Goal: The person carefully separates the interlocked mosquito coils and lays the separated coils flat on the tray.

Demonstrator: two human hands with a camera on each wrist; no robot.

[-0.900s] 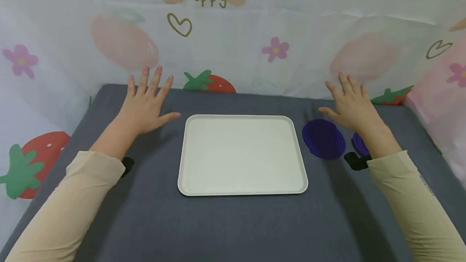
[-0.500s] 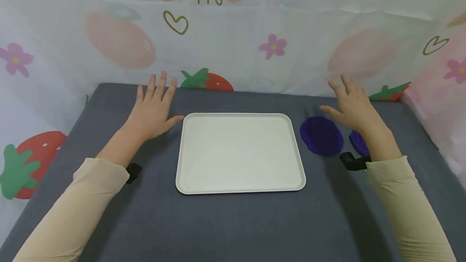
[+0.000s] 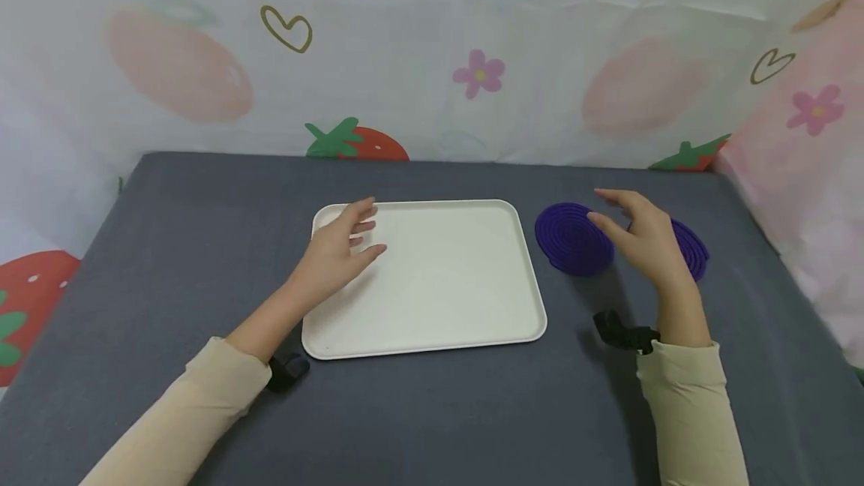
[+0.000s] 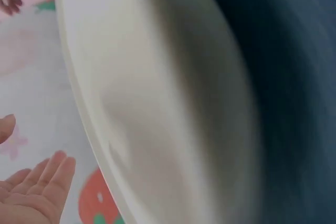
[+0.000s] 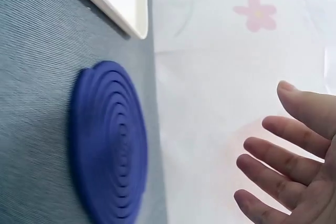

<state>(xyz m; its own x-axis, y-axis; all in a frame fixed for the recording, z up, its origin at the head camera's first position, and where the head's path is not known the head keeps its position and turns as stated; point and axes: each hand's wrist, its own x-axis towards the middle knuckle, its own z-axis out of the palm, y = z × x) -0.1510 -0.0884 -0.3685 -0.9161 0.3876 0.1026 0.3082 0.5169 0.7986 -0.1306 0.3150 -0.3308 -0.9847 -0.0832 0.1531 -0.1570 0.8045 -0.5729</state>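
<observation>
Here two purple coils (image 3: pixel 574 240) lie flat just right of the white tray (image 3: pixel 445 276), seemingly set for easy reach, with your right hand (image 3: pixel 644 242) near them and your left hand (image 3: pixel 333 255) above the tray's left side, both relaxed, holding nothing.

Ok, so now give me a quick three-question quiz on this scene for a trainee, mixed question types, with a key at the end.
1. Multiple choice. In the head view, where do the purple coiled mats lie relative to the white tray?
A) On it
B) To its left
C) To its right

2. True or false. The right hand is holding nothing.

3. Short answer. In the head view, which hand is over the tray?

Key
1. C
2. True
3. The left hand
</observation>
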